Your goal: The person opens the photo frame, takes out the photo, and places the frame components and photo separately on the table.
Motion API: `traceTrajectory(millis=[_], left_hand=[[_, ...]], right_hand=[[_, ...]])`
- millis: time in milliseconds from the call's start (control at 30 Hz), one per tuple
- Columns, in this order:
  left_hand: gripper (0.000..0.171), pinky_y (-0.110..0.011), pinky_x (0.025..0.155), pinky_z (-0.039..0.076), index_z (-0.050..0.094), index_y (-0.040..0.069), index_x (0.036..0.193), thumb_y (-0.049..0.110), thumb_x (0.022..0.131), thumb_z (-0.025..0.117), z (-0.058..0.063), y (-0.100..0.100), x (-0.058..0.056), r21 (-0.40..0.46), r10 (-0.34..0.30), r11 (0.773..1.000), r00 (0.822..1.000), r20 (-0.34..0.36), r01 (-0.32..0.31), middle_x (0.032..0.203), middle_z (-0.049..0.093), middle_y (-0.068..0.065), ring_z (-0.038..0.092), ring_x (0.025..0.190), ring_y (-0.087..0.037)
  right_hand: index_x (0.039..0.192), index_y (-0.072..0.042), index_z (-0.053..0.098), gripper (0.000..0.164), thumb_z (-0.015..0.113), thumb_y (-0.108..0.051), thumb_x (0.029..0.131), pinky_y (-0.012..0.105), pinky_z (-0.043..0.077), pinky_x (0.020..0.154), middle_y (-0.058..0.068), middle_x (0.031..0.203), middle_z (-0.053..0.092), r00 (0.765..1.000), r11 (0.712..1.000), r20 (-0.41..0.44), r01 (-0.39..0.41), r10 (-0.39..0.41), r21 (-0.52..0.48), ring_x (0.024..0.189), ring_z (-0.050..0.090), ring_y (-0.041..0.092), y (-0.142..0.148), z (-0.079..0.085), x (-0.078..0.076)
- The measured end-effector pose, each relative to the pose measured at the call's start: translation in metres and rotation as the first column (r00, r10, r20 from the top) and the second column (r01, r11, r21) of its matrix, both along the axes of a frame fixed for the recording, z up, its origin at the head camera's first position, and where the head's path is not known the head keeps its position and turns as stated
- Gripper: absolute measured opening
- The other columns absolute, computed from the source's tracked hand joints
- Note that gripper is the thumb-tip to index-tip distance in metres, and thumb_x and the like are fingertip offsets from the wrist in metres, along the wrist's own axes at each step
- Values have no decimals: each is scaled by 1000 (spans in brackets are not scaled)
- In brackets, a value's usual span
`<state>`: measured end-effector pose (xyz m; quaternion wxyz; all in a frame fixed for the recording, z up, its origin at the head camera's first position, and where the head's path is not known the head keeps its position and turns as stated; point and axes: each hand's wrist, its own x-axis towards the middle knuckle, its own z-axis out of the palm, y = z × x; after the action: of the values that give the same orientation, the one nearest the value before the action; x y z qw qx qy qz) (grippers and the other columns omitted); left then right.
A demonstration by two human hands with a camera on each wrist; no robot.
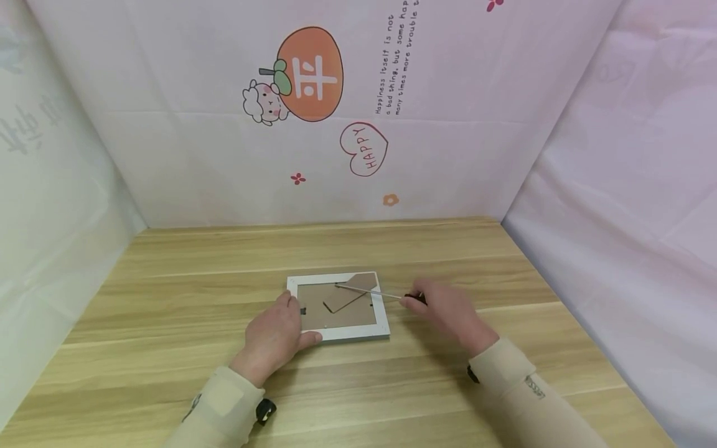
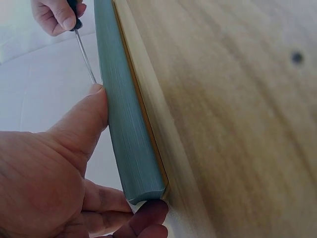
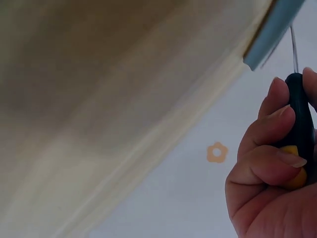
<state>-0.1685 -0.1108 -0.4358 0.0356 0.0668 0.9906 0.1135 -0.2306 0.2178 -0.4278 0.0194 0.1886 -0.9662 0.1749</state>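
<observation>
A picture frame (image 1: 383,317) lies face down on the table, showing its white back edges, brown backing board (image 1: 313,295) and a brown stand leg (image 1: 348,301) set aslant. My left hand (image 1: 274,333) grips the frame's near left corner, thumb along the near edge and fingers round the left end. In the left wrist view the frame's side (image 2: 124,99) looks blue-grey. The right hand (image 1: 448,311) holds a screwdriver by its dark handle (image 3: 298,109), which has a yellow part. Its thin metal shaft (image 1: 386,294) reaches across the right edge, with the tip near a small dark tab at the board's far edge.
The wood-grain table (image 1: 196,280) spreads around the frame. Behind it hangs a white printed cloth (image 1: 224,168) with cartoon drawings, and white cloth also closes off the left and right sides. Dark bands sit at both wrists.
</observation>
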Motion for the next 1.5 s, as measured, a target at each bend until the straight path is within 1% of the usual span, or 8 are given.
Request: traceTrajectory(millis=[233,367,567,733,900,1033,1233,1500], left_hand=[[93,-45,63,55,47,-10,135,60,79,69,-2,-1,0,4,0,1000,1000,0,0,149,39,-27,58,112,-40],[94,-45,64,56,46,-10,136,61,79,69,-3,-1,-1,5,1,1000,1000,6,-1,150,38,-27,58,113,-41],[96,-42,60,55,43,-9,139,62,79,68,-3,0,-1,1,7,1000,999,32,-7,153,35,-26,58,112,-40],[96,-45,64,56,43,-10,139,62,79,68,-3,1,-1,0,1,1000,1000,31,-1,153,35,-26,55,116,-41],[97,-46,68,56,43,-10,139,63,80,66,-2,0,-2,-2,-3,1000,1000,20,3,153,35,-26,54,118,-42],[97,-48,71,56,43,-9,139,63,80,66,-2,-1,-2,-6,-4,1000,1000,16,4,152,34,-27,52,121,-42],[97,-48,70,56,43,-9,139,63,79,66,-2,-2,-2,-8,2,1000,1000,15,-1,152,35,-26,55,117,-42],[95,-47,69,56,44,-10,138,62,81,66,-2,-3,-2,-5,-10,1000,1000,5,11,151,35,-28,55,117,-42]], right_hand=[[80,-27,58,26,59,-50,92,32,40,53,-10,67,54,999,1000,37,16,-15,-20,59,47,10,-2,1,3],[84,-27,59,27,57,-52,92,33,43,56,-11,72,58,997,1000,82,4,-2,-21,61,49,11,-5,17,4],[87,-23,61,25,59,-48,92,33,45,59,-10,76,59,996,998,77,-52,49,45,64,51,10,-11,43,3],[87,-22,60,24,59,-46,92,32,43,57,-10,73,58,996,992,69,-59,51,113,62,50,9,-18,55,4],[83,-21,56,27,56,-45,94,30,40,51,-8,65,52,999,985,26,-47,43,169,57,46,9,-20,53,4],[87,-22,59,26,58,-47,93,30,42,52,-11,68,55,1000,988,-8,-16,18,153,59,49,6,-19,48,2],[86,-22,57,30,58,-52,91,32,43,53,-11,69,57,1000,993,18,16,-18,117,59,50,9,-16,42,-5],[85,-22,59,30,60,-51,91,33,43,53,-9,71,59,997,995,70,1,-8,97,59,51,12,-11,43,-20]])
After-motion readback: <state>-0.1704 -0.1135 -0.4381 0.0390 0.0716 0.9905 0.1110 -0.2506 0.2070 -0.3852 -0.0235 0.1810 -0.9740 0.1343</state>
